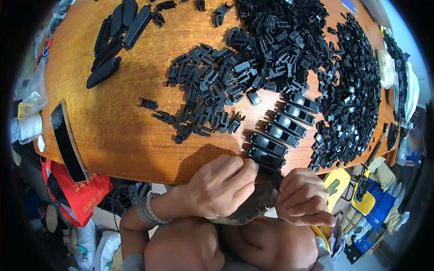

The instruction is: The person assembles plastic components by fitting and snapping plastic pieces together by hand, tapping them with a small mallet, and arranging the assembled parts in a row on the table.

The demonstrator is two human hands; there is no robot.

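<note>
At the table's near edge, my left hand (224,185) is closed, its fingertips beside the lowest of several glossy black plastic clips (267,143) lined up in a slanting row. Whatever its fingers pinch is hidden. My right hand (302,197), a little to the right, is curled around a dark plastic piece (276,181), of which only an end shows toward the left hand. Just beyond the left hand spreads a loose group of black forked plastic parts (210,81), with two single ones (148,104) off to its left.
A large heap of black forked parts (289,40) rises at the back; smaller black pieces (352,95) cover the table's right side. Long black pieces (110,43) lie far left. A phone (68,142) rests near the left edge, above a red bag (81,192). Blue crates (379,205) stand right.
</note>
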